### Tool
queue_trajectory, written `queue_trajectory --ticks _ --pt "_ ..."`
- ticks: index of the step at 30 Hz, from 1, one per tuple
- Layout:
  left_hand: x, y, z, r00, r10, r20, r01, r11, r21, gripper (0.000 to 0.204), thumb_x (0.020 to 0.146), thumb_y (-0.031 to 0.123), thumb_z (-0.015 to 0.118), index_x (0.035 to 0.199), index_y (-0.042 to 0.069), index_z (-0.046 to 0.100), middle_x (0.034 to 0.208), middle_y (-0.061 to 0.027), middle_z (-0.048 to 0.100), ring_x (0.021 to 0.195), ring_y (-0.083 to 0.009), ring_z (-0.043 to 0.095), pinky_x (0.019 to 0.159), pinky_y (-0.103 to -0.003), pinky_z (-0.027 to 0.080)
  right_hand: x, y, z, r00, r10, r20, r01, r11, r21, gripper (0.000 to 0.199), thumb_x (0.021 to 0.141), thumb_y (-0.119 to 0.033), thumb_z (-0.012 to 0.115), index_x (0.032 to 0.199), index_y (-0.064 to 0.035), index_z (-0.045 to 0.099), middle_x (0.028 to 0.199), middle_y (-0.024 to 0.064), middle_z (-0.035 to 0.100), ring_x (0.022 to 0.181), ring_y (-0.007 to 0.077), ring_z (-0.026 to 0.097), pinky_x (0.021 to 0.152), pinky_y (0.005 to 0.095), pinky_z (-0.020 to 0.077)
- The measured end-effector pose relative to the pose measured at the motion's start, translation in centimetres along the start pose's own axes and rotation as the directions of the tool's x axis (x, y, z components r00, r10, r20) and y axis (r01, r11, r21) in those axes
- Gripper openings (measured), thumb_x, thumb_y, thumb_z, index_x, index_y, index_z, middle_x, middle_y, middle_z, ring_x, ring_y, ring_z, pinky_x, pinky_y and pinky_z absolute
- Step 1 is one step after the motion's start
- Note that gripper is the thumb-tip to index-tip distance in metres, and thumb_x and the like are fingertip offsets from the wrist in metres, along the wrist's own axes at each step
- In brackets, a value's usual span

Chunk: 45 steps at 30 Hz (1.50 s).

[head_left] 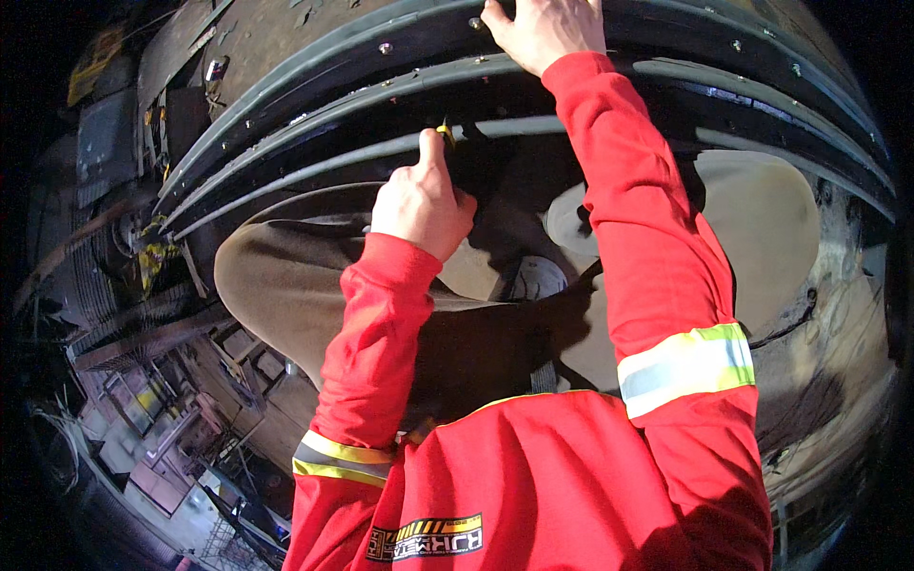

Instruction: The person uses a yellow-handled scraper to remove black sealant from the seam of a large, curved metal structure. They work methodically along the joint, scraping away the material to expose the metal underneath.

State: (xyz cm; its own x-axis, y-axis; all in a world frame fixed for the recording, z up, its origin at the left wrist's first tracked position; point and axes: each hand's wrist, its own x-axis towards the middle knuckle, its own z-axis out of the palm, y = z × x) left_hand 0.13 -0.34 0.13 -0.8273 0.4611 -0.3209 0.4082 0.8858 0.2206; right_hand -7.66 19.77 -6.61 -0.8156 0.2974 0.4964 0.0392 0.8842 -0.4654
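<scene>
My left hand (pixel 419 205) is closed around a small tool with a yellow-and-black end (pixel 445 131) and a thin dark tip. Most of that tool is hidden in the fist, so its kind cannot be made out. The tip is close to the lowest of several long grey-edged black metal rails (pixel 362 147), whose faces carry shiny bolt heads. Higher up, my right hand (pixel 547 33) rests against the upper rails with its thumb spread. Its other fingers are partly cut off by the picture's top edge.
My trousered legs (pixel 295 257) are bent below the rails, with a pale round surface (pixel 543 278) between them. Assorted metal parts and scrap (pixel 162 409) crowd the left side. At the upper left lies a brown surface (pixel 276 38) with loose flakes.
</scene>
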Motion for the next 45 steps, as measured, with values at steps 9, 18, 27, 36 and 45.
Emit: queue_trajectory --ticks 9,18,27,36,45 --pt "0.6 -0.4 0.9 1.000 0.014 -0.023 -0.015 0.998 -0.061 0.050 0.071 0.011 0.070 0.107 -0.001 0.038 0.071 -0.0265 0.063 0.070 -0.0432 0.065 0.063 -0.048 0.054 0.0 0.0 0.0 1.000 -0.005 -0.012 0.005 1.000 0.014 0.024 0.078 -0.029 0.065 0.083 -0.0058 0.067 0.091 0.0093 0.064 0.098 0.0256 0.056 0.096 0.0433 0.0349" --pt "0.2 0.2 0.2 1.000 -0.017 0.025 0.019 0.995 -0.094 0.052 0.072 0.011 0.069 0.112 0.001 0.037 0.078 -0.0300 0.061 0.076 -0.0490 0.062 0.066 -0.052 0.052 0.0 0.0 -0.1 1.000 -0.006 -0.028 0.006 1.000 -0.004 0.025 0.077 -0.030 0.064 0.081 -0.0054 0.067 0.088 0.0094 0.065 0.096 0.0257 0.057 0.094 0.0425 0.0355" --pt "0.9 0.0 -0.6 0.996 -0.011 0.085 0.011 1.000 -0.001 0.051 0.070 0.015 0.070 0.106 -0.003 0.038 0.076 -0.0289 0.064 0.077 -0.0450 0.065 0.069 -0.047 0.055 -0.1 0.0 0.1 1.000 -0.009 -0.012 0.009 1.000 -0.001 0.026 0.078 -0.031 0.064 0.082 -0.0055 0.067 0.091 0.0100 0.065 0.099 0.0258 0.057 0.098 0.0434 0.0342" --pt "1.8 -0.3 -1.5 0.993 -0.010 0.115 0.010 1.000 -0.003 0.053 0.071 0.017 0.070 0.106 -0.004 0.037 0.081 -0.0311 0.063 0.081 -0.0464 0.064 0.074 -0.048 0.054 0.0 -0.5 0.0 1.000 0.000 -0.024 0.001 1.000 0.030 0.026 0.077 -0.031 0.064 0.082 -0.0050 0.067 0.090 0.0098 0.066 0.097 0.0260 0.057 0.095 0.0427 0.0355" --pt "2.6 0.4 -2.4 0.981 -0.048 0.189 0.052 0.998 -0.021 0.053 0.071 0.018 0.072 0.108 -0.002 0.039 0.092 -0.0331 0.062 0.092 -0.0473 0.062 0.079 -0.048 0.052 -0.1 -0.1 -0.2 1.000 0.016 -0.018 -0.016 0.999 0.036 0.025 0.077 -0.031 0.064 0.083 -0.0063 0.068 0.092 0.0091 0.066 0.097 0.0258 0.057 0.095 0.0423 0.0348"
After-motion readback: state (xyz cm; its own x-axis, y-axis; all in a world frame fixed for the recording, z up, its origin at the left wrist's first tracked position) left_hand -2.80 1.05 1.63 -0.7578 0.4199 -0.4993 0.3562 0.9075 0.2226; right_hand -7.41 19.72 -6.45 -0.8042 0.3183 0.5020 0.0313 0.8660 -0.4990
